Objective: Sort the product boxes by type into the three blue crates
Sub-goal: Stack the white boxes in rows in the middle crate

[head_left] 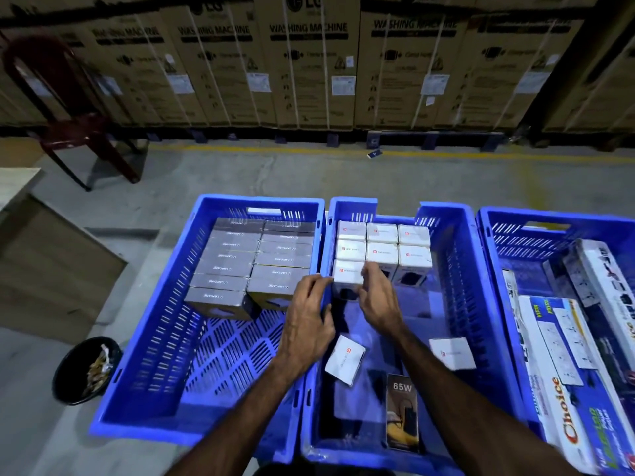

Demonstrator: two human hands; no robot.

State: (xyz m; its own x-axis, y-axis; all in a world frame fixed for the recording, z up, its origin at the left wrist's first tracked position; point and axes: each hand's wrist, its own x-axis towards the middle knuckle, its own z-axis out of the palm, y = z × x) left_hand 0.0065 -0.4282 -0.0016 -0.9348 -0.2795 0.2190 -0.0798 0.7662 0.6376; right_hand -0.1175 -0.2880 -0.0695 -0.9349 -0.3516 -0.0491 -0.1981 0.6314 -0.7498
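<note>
A: Both hands are in the middle crate [457,214] now, closing on a white box [347,274] at the near-left corner of the stacked white block.

B: Grip check? The left hand [307,312] has fingertips on the box's left face; the right hand [376,297] curls over its right edge. So it's pinched between the two, fingers bent, not spread.

A: And the box sits just ahead of both palms, touching its neighbours behind and to the right. The row runs left to right, so I'd judge any nudge goes away from the person, snug into the block.

B: Loose ones wait nearer: a white box lying flat [345,359] under the left wrist, another [452,353] by the right forearm, closer to that hand.

A: Grey boxes [254,259] fill the left crate [154,338]; long boxes [563,365] sit in the right one
</note>
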